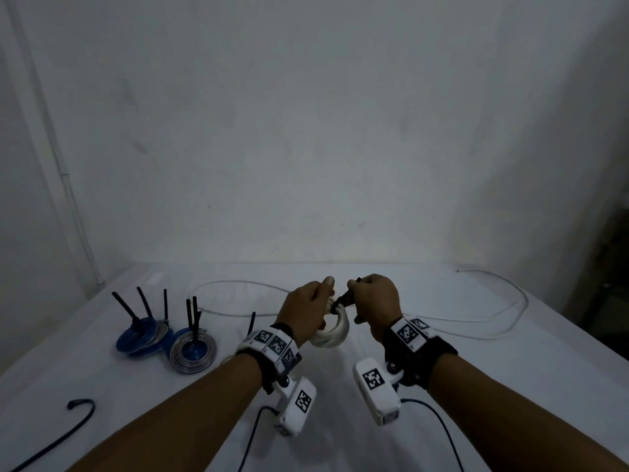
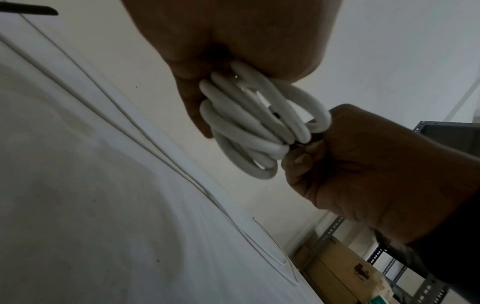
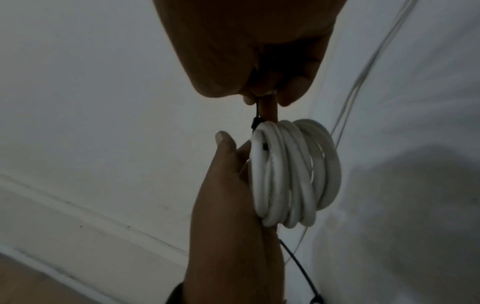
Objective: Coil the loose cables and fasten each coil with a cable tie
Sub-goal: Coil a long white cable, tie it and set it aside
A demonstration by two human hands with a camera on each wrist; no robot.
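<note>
Above the middle of the white table, my left hand (image 1: 315, 306) grips a coil of thick white cable (image 1: 333, 332), thumb raised over its top. My right hand (image 1: 366, 296) pinches a black cable tie (image 1: 343, 297) that passes round the coil's upper edge. In the right wrist view the right hand (image 3: 270, 94) holds the tie (image 3: 256, 117) just above the coil (image 3: 293, 174), and the tie's tail (image 3: 298, 267) trails down past the left wrist. The left wrist view shows the left hand (image 2: 205, 86) wrapped round the coil (image 2: 246, 127), with the other hand's knuckles against it.
Two tied coils, one blue (image 1: 143, 338) and one silver (image 1: 192, 350), sit at the left with black tie ends sticking up. A thin white loose cable (image 1: 483, 321) loops over the far and right side of the table. A loose black tie (image 1: 80, 408) lies near the front left.
</note>
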